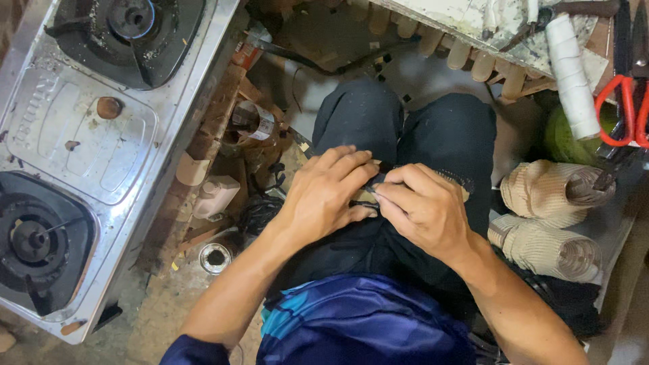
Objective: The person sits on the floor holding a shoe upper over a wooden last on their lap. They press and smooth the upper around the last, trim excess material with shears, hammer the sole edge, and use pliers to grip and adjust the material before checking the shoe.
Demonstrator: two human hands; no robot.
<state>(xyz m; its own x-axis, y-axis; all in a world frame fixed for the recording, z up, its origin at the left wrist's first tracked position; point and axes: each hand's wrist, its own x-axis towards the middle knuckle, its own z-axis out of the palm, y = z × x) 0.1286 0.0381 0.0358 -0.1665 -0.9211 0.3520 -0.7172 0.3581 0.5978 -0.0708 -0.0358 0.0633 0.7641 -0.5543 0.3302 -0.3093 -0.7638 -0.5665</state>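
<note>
Grip of both hands is closing on a small pale strip (365, 196) lying across the lap: left hand (324, 196) is pressing palm-down, fingers pointing right; right hand (422, 206) is pinching its end, knuckles up. Strip is running roughly left-right, mostly hidden.

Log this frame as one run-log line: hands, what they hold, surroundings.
left hand: pressing small pale piece on lap | right hand: pinching same piece | left side: two-burner gas stove | right side: rolled woven bundles, red-handled scissors

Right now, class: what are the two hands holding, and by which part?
Both the left hand and right hand pinch a small pale piece between fingertips on the lap; its kind cannot be told.
</note>
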